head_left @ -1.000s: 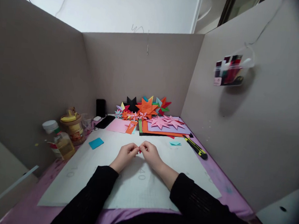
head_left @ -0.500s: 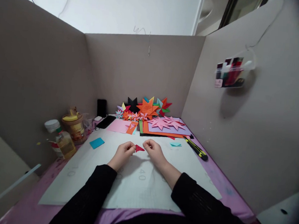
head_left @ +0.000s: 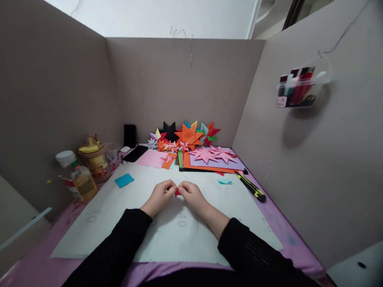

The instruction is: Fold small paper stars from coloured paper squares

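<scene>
A small folded piece of red paper (head_left: 177,192) is pinched between my two hands above the white mat (head_left: 199,247). My left hand (head_left: 160,196) grips its left side, thumb and fingers pressed together. On the other side, my right hand (head_left: 194,197) pinches it too, the fingertips almost meeting those of the left. Most of the paper is hidden by the fingers. A blue paper square (head_left: 124,180) lies to the left of my hands, and a folded turquoise paper piece (head_left: 225,181) lies to their right.
Folded paper stars (head_left: 189,135) stand along the back. Pink stars (head_left: 204,155) rest on stacked coloured sheets. A yellow-black utility knife (head_left: 251,187) lies at right. A bottle (head_left: 82,181), a tub (head_left: 94,159) and a phone (head_left: 135,154) are at left. Grey panels (head_left: 183,84) enclose the table.
My right hand has come left to the red paper and now pinches it, so both hands are close together. Less of the paper shows. The view has shifted slightly.
</scene>
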Motion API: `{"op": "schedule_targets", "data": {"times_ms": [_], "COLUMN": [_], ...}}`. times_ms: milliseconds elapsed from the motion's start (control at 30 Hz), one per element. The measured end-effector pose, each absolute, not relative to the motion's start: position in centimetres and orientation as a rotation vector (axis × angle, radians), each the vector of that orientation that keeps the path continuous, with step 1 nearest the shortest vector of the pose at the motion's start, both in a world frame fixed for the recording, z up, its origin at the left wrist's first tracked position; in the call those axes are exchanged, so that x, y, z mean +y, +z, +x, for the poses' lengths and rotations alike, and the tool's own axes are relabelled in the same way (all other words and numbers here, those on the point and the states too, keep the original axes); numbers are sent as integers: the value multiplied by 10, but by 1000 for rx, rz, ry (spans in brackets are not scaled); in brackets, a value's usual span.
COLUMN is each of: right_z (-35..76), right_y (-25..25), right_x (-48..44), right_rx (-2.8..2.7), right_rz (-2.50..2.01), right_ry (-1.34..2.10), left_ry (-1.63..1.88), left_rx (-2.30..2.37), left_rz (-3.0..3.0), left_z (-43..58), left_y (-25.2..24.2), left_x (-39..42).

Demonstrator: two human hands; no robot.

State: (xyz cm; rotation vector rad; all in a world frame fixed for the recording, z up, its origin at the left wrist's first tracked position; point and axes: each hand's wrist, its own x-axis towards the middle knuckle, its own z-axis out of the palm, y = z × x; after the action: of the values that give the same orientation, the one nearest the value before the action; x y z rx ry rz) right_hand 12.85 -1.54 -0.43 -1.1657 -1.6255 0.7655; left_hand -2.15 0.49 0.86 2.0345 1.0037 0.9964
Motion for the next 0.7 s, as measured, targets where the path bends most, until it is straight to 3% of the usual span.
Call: {"op": "schedule_targets", "data": {"times_ms": [333, 567, 700], "right_z": [134, 132, 134], "right_y": [-6, -2, -3], "right_x": [-11, -21, -19], "right_rx": [-1459, -1656, -1665], "right_rz": [-1076, -1133, -1132], "right_ry": [894, 486, 425], "left_ry": [1029, 992, 978], "left_rx": [1047, 1020, 986], "left_rz": [2019, 1988, 1975], "left_z": [-24, -23, -23], "left_y": [6, 10, 10], "left_x": [9, 6, 5]}}
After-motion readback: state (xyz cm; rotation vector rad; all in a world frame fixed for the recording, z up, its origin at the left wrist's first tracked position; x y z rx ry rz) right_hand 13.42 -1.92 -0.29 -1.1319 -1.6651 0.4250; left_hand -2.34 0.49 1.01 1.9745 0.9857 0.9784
